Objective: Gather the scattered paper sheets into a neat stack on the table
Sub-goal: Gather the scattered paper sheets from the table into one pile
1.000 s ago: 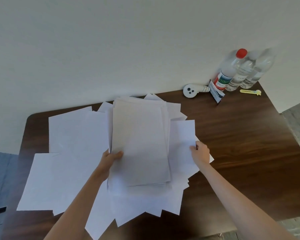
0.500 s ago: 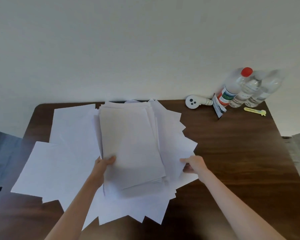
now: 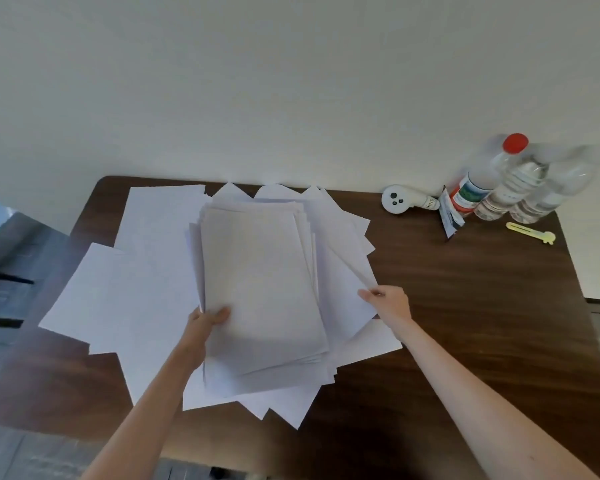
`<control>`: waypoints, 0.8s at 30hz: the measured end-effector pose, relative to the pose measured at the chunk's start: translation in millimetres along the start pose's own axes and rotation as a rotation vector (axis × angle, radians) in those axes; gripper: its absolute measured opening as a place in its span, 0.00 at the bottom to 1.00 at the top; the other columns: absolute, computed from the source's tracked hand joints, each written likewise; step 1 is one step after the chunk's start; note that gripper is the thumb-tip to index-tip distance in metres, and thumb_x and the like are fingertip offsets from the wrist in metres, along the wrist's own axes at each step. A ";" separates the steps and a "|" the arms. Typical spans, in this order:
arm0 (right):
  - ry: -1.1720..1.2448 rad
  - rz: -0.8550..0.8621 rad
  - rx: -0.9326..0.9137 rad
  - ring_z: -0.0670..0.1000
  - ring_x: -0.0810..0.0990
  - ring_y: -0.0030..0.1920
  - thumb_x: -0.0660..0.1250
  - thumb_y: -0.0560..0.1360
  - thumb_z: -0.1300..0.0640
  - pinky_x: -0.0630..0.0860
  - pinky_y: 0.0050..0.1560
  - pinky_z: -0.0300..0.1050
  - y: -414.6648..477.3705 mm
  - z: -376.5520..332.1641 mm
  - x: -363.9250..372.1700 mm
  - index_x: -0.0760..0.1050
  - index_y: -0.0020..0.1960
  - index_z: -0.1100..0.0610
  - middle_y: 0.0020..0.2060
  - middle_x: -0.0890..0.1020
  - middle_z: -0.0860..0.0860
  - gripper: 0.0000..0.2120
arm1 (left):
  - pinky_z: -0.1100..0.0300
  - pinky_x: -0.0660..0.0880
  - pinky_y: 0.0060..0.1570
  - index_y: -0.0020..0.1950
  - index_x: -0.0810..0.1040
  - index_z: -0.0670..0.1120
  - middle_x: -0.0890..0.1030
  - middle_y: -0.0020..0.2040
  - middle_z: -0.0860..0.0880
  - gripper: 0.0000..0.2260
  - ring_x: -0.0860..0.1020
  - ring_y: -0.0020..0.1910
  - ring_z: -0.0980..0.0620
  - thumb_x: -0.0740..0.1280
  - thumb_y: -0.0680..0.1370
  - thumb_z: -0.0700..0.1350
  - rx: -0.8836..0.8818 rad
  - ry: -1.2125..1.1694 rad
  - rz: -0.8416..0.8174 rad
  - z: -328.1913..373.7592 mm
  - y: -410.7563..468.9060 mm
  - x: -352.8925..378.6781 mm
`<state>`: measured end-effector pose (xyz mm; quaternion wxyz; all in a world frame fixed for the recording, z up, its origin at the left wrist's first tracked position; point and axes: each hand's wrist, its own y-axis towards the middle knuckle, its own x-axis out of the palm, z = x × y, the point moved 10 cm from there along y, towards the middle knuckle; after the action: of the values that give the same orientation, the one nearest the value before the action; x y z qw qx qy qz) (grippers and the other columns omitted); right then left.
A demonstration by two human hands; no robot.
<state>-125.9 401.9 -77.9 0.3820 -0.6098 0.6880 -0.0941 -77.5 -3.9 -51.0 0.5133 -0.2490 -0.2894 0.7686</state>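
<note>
**Both hands on the paper pile**

From the head camera, a dark wooden table (image 3: 482, 306) stands against a pale wall. The left hand (image 3: 207, 320) grips a partly squared stack (image 3: 260, 282) by its near left edge, thumb curled on top, fingers hidden beneath. The stack rests on the middle of the fanned pile. The right hand (image 3: 390, 301) pinches the corner of a sheet (image 3: 347, 289) sticking out on the pile's right side. More loose sheets (image 3: 142, 271) lie spread to the left, overlapping, flat on the wood. At the far right corner stand three plastic bottles (image 3: 520, 188), one with a red cap, with a white round gadget (image 3: 395, 199), a small packet (image 3: 449, 216) and a yellow clip (image 3: 530, 232) close by.
</note>
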 end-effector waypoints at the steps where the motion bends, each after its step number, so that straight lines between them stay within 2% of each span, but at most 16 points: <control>1: -0.049 0.023 -0.035 0.57 0.73 0.35 0.71 0.72 0.54 0.75 0.38 0.49 0.1 -2.0 -0.4 0.74 0.40 0.71 0.31 0.72 0.58 0.18 | 0.52 0.76 0.43 0.54 0.79 0.42 0.81 0.44 0.43 0.09 0.79 0.41 0.45 0.69 0.75 0.34 0.001 0.000 -0.009 -1.2 -2.7 0.9; 3: -0.072 0.084 -0.063 0.62 0.71 0.33 0.70 0.73 0.59 0.75 0.37 0.50 -5.6 -2.2 -4.7 0.74 0.37 0.69 0.30 0.71 0.62 0.13 | 0.52 0.77 0.43 0.55 0.79 0.42 0.82 0.44 0.43 0.09 0.79 0.41 0.44 0.69 0.75 0.34 0.003 0.000 -0.009 -3.7 -7.1 1.2; 6: -0.056 0.159 -0.029 0.54 0.75 0.35 0.69 0.74 0.60 0.75 0.39 0.49 -22.8 8.6 -15.0 0.78 0.40 0.67 0.33 0.77 0.59 0.09 | 0.51 0.77 0.44 0.55 0.79 0.42 0.82 0.45 0.43 0.09 0.80 0.43 0.44 0.69 0.75 0.35 0.009 -0.006 -0.001 -4.8 -12.0 2.4; 8: -0.052 0.169 0.016 0.51 0.75 0.35 0.70 0.74 0.61 0.74 0.39 0.48 -32.2 23.7 -17.0 0.79 0.42 0.66 0.37 0.81 0.59 0.08 | 0.49 0.77 0.48 0.56 0.79 0.43 0.82 0.47 0.43 0.11 0.80 0.45 0.43 0.69 0.75 0.35 0.015 -0.004 -0.002 -6.1 -14.3 4.2; 13: -0.054 0.214 0.056 0.48 0.75 0.36 0.68 0.74 0.62 0.71 0.35 0.42 -51.5 44.4 -22.3 0.78 0.44 0.62 0.38 0.79 0.53 0.03 | 0.44 0.76 0.53 0.57 0.79 0.43 0.82 0.49 0.42 0.12 0.80 0.47 0.42 0.70 0.75 0.36 0.012 0.006 -0.004 -10.3 -19.4 12.2; 19: -0.039 0.263 0.074 0.46 0.74 0.34 0.68 0.74 0.62 0.68 0.31 0.38 -60.9 50.7 -31.0 0.76 0.43 0.61 0.35 0.77 0.51 0.02 | 0.45 0.76 0.53 0.55 0.78 0.43 0.82 0.48 0.43 0.10 0.79 0.47 0.42 0.70 0.75 0.35 0.013 0.018 -0.006 -14.5 -22.0 24.4; 22: -0.227 0.307 0.017 0.47 0.75 0.36 0.68 0.74 0.58 0.69 0.34 0.40 -63.9 45.2 -37.4 0.74 0.44 0.57 0.38 0.76 0.49 0.04 | 0.45 0.76 0.53 0.55 0.79 0.43 0.82 0.47 0.44 0.10 0.79 0.46 0.42 0.69 0.75 0.35 0.018 0.021 -0.010 -16.7 -23.6 30.8; 24: -0.377 0.335 -0.065 0.48 0.74 0.43 0.72 0.72 0.53 0.72 0.39 0.42 -64.7 33.6 -38.6 0.72 0.48 0.56 0.45 0.74 0.49 0.12 | 0.44 0.76 0.53 0.52 0.79 0.45 0.82 0.46 0.44 0.08 0.79 0.45 0.42 0.69 0.75 0.35 0.022 0.030 -0.013 -17.0 -24.3 34.2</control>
<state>-56.1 432.9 -46.7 0.4943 -0.5058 0.6987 0.1081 -62.2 38.6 -48.9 0.5253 -0.2529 -0.2747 0.7646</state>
